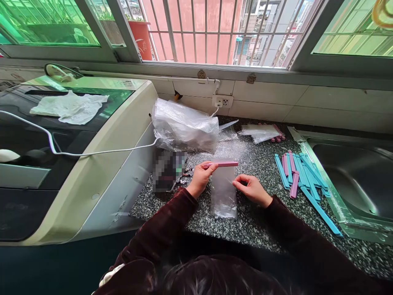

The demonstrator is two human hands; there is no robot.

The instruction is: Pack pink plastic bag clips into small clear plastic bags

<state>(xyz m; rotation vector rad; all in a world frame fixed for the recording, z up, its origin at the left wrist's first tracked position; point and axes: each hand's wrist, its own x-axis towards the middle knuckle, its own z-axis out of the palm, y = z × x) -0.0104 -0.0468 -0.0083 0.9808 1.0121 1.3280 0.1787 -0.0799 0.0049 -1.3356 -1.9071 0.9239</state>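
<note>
Slim pink bar-shaped clip (227, 164): looks like hard plastic, smooth, with a soft shine.
Flat clear bag (223, 192): thin plastic film, glossy, wrinkled toward its bottom.
Pile of blue and pink bar-shaped clips (305, 174): smooth plastic, of satin look.
Large crumpled translucent bag (187, 125): soft plastic film with shiny creases.
Black-and-white speckled counter (258, 221): stone-like.
Silver-grey sink (356, 180): smooth metal, which reflects the light.
Cream-coloured machine body (132, 110): smooth, plastic in appearance, scuffed on its side.
Dark machine lid (116, 102): glossy, with green reflections.
White creased sheet (73, 106): matt; cloth or paper, I cannot tell.
Dark maroon sleeves (166, 221): velvety cloth.
</note>
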